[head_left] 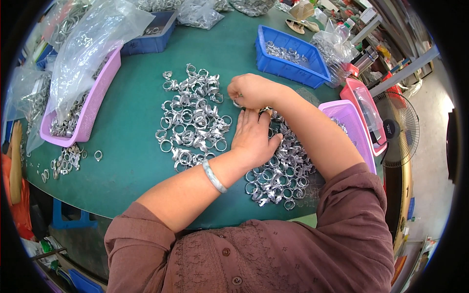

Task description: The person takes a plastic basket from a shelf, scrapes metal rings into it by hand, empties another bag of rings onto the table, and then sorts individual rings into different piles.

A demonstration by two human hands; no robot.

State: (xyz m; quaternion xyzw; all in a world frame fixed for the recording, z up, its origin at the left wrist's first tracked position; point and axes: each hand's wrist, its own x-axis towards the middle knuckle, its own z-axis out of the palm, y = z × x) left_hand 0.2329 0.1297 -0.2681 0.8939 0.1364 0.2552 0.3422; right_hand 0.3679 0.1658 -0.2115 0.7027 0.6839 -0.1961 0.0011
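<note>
While left hand (254, 136) lies flat on metal rings (281, 171), right hand (249, 90) pinches ring (237, 102); blue bin (293, 56) behind.

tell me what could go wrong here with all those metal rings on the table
The left hand lies flat on the ring pile, so sharp edges might nick the palm. The right hand pinches one small ring above the green table; if it slips it could land in the sorted heap and mix the two. Loose rings near the table edge might roll off.
</note>
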